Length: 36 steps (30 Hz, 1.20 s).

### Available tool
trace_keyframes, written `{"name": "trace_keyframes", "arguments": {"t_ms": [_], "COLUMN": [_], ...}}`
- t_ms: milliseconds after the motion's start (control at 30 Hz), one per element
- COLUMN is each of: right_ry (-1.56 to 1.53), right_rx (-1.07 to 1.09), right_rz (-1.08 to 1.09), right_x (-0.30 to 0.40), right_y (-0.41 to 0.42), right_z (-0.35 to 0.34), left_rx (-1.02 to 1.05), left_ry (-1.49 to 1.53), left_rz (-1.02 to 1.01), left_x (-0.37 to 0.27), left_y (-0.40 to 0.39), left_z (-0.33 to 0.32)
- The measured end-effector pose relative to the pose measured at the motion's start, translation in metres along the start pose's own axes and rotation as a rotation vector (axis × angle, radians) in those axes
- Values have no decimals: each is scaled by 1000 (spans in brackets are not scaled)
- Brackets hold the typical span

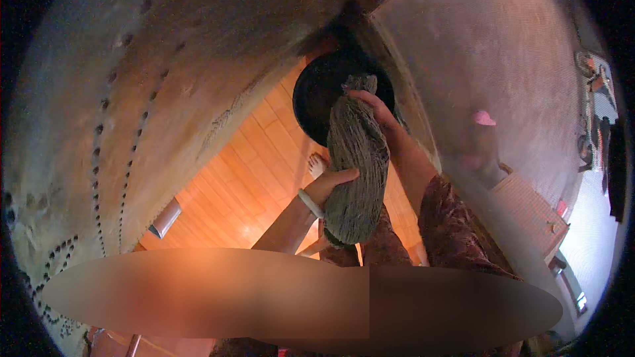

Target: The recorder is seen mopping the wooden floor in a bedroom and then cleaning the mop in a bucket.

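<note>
A long, bunched bundle of grey-green crinkled fabric point(356, 168) hangs between my hands in the middle of the view. My right hand point(374, 104) grips it near its narrow, gathered top end. Lower down, my left hand point(332, 186) holds its left side with the thumb across the front; a pale bangle circles that wrist. Behind the bundle's upper part is a round black container point(315, 101), its inside too dark to make out.
A large pale cloth point(213, 49) with rows of dark dots spans the left. Sheer mesh netting point(456, 59) hangs at the right, with a woven box-like object point(531, 208) beyond it. Wooden flooring point(248, 168) and a bare foot point(316, 164) show below. A blurred patch hides the bottom.
</note>
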State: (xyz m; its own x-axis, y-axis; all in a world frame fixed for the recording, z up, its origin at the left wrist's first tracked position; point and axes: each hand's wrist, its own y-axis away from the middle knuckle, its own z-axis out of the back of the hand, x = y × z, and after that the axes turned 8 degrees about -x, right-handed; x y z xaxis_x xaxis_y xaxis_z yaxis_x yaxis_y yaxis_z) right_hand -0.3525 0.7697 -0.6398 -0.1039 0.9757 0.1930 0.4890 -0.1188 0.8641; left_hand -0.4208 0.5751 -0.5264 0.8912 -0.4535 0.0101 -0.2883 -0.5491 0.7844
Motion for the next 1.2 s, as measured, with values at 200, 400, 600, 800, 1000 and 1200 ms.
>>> {"name": "trace_keyframes", "arguments": {"t_ms": [200,400,600,800,1000,1200], "right_ry": [754,1506,1840,1969,1697,1256], "right_rx": [-208,-414,-494,-570,-341,129], "right_rz": [338,475,444,383,285,448], "right_x": [32,32,24,43,42,77], "right_y": [-10,-16,-22,-22,17,9], "right_z": [6,-21,-42,-18,-56,-16], "left_rx": [-41,-268,-436,-170,182,281], "left_ry": [-291,-613,-705,-147,124,265], "left_rz": [-160,-317,-595,-413,-128,-34], "left_x": [8,17,35,27,3,-3], "left_y": [-51,-85,-120,-77,-15,8], "left_z": [-19,-7,21,-17,8,10]}}
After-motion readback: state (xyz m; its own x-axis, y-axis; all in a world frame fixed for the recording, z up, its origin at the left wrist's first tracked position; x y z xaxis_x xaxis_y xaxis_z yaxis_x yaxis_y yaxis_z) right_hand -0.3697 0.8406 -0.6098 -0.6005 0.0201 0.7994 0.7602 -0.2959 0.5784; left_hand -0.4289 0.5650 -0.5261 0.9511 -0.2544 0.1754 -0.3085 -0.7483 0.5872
